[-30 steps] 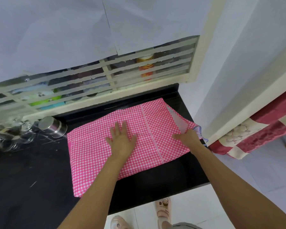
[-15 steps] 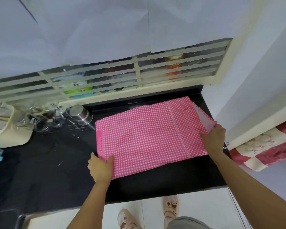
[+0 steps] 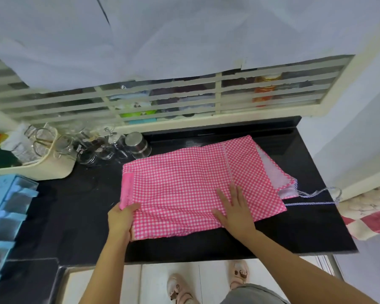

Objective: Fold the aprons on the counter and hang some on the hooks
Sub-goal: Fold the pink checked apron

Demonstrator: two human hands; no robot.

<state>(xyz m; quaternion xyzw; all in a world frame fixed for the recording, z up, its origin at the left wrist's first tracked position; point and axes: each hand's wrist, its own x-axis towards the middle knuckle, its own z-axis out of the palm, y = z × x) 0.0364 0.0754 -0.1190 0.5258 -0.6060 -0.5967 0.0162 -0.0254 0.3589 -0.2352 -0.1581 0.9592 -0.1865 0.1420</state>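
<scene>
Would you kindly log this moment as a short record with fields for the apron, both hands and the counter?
apron: pink checked apron, folded, lying on the black counter
left hand: grips the apron's near left corner
right hand: flat, fingers straight, pressing on the apron
striped tie: trails off the apron's right end

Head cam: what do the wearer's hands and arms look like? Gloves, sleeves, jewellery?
No gloves on the left hand or right hand. The forearms are uncovered down to the frame's bottom edge, so no sleeve shows. No watch, bracelet or ring is visible, and there is no tape or marker on either wrist.
</scene>
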